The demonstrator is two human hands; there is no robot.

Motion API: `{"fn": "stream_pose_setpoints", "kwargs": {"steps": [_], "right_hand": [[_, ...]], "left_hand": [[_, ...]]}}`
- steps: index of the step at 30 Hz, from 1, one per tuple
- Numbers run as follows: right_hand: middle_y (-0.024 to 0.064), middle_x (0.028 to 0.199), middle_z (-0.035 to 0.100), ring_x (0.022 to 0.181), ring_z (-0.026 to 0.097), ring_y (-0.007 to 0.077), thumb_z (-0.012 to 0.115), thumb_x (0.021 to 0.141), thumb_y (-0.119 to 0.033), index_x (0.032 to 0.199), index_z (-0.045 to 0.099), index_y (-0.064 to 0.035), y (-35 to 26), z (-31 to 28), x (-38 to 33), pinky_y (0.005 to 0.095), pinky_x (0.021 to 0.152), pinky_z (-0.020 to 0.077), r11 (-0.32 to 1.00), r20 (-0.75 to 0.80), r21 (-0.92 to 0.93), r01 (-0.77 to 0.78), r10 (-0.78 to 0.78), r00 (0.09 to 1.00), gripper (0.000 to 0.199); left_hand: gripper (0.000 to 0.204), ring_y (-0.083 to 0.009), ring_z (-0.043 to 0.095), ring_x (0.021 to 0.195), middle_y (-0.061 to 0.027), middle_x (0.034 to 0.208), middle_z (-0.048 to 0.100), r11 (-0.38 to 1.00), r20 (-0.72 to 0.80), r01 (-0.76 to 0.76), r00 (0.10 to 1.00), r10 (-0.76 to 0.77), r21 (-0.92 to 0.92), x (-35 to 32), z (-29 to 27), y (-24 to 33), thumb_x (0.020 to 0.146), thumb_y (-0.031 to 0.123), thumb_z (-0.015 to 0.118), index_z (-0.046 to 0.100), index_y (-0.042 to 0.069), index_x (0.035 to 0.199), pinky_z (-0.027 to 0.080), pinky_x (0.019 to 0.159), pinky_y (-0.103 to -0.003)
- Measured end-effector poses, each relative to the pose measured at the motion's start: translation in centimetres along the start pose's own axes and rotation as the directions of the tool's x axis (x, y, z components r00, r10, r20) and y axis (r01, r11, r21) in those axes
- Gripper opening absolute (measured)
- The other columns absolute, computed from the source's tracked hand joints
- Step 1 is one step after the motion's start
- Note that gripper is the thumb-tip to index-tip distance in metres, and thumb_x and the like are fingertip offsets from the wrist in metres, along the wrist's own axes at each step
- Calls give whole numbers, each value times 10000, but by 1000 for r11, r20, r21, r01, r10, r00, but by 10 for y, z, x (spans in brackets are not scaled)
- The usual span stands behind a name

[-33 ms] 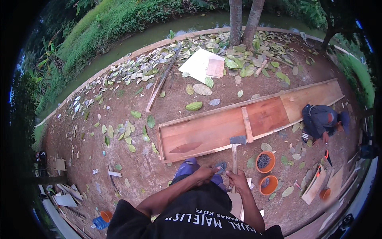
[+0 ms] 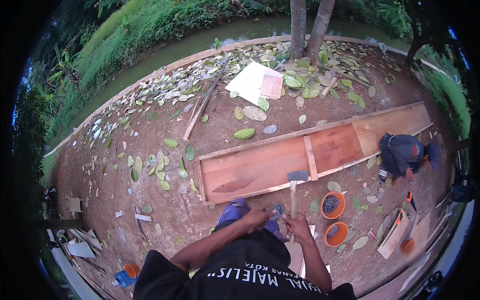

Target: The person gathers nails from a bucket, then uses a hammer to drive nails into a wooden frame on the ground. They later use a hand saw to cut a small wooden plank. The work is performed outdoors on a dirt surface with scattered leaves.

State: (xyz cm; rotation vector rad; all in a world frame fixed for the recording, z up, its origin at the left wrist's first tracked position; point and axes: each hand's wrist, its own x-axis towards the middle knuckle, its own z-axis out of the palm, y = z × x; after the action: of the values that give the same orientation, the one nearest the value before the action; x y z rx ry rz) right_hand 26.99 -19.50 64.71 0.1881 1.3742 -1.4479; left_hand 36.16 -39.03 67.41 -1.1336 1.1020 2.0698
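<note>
1. Head view: the right hand [image 2: 298, 226] is closed around the handle of a hammer [image 2: 295, 192], whose head points to 12 o'clock, just beside the long wooden box [image 2: 260, 167].
2. The left hand [image 2: 257, 218] pinches something small; I cannot tell what.
3. At 3 o'clock from the hands, one orange bucket [image 2: 332, 204] holds dark nails, and a second orange bucket [image 2: 336, 234] holds something grey.

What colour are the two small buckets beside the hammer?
Both small buckets are orange, seen in the head view, to the right of the hammer.

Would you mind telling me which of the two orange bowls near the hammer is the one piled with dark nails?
The upper orange bowl, the one nearer the long wooden trough, is heaped with dark nails. The lower orange bowl, closer to the right hand, holds only a small greyish thing.
</note>
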Motion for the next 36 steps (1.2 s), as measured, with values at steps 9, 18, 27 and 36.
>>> {"fn": "stream_pose_setpoints", "kwargs": {"steps": [9,18,27,36], "right_hand": [[55,747,622,446,458,61,648,999,-137,975,592,-19,-15,71,38,233,391,398,1000,143,-12,-10,11,990,133],[33,644,558,430,434,74,656,1002,-260,947,615,-27,7,245,104,244,389,378,956,91,-252,-151,178,980,243],[179,782,676,650,652,297,676,925,-337,1005,690,65,177,357,253,411,597,530,262,-147,-933,-248,353,924,410],[156,897,728,788,691,239,683,896,-285,1044,722,42,125,528,256,394,757,548,-161,43,-978,133,466,884,361]], "left_hand": [[219,-31,273,421,79,628,411,959,47,-131,988,147,-253,-5,-63,9,1049,307,590,601,118,938,183,375,-239],[235,-53,303,440,58,571,392,880,-144,-287,957,251,-378,-60,-239,-12,1036,322,608,584,111,934,199,396,-258],[320,-196,559,615,-94,767,620,857,-590,-412,790,166,-311,-87,-562,-138,949,274,698,665,-28,1051,435,528,-364],[176,-351,738,805,-236,814,717,921,-851,-81,421,-314,-381,-57,-676,-436,778,107,678,733,-49,840,554,690,-460]]}}
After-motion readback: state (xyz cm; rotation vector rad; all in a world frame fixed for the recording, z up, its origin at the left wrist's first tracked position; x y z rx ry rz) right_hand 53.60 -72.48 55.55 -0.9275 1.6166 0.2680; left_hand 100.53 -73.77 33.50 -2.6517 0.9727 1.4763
